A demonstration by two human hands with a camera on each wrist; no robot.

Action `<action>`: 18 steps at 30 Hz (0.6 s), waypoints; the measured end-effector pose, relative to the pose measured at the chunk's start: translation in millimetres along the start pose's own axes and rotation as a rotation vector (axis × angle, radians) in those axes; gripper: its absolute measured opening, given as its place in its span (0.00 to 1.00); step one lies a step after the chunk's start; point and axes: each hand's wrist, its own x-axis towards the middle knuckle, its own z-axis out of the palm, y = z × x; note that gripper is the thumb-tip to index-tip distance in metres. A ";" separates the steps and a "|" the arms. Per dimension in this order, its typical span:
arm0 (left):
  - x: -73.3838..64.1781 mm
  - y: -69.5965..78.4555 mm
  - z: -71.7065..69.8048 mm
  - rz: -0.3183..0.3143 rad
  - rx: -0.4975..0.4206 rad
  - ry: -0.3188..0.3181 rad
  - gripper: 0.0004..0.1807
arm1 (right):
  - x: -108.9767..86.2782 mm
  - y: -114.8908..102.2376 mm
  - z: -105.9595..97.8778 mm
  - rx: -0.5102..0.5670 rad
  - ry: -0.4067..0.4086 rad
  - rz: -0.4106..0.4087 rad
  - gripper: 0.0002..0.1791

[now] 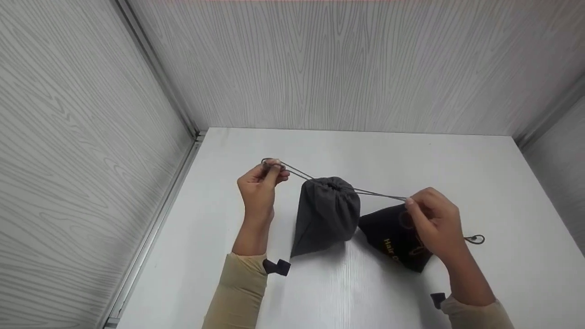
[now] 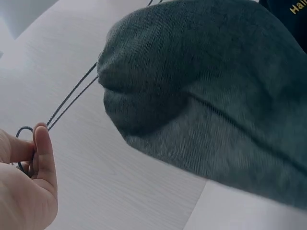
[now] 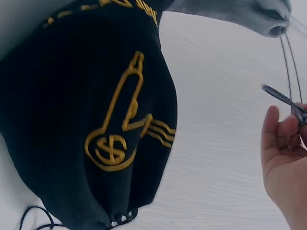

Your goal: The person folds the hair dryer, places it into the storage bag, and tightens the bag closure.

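Note:
A grey drawstring bag (image 1: 324,214) has its mouth gathered into tight folds at the top. From that mouth its cords run taut to both sides. My left hand (image 1: 260,189) pinches the looped end of one cord between thumb and fingers; the loop (image 2: 24,129) shows in the left wrist view. My right hand (image 1: 436,224) pinches the opposite cord, whose looped end (image 3: 276,93) sticks out past the fingers in the right wrist view. Partly behind the right hand in the head view is a black drawstring bag (image 1: 388,228) with yellow lettering and a yellow hair dryer drawing (image 3: 112,120).
Both bags are over a white table (image 1: 192,228). The black bag's cord loop (image 1: 475,239) lies to its right. Grey wood-grain panels stand at the back (image 1: 320,68) and on the left (image 1: 82,160). Dark wrist-camera mounts (image 1: 278,267) stick out from the tan sleeves.

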 end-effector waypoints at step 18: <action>-11.5 2.7 13.7 0.070 0.047 -0.352 0.10 | -12.8 16.7 21.8 0.036 -0.088 0.110 0.10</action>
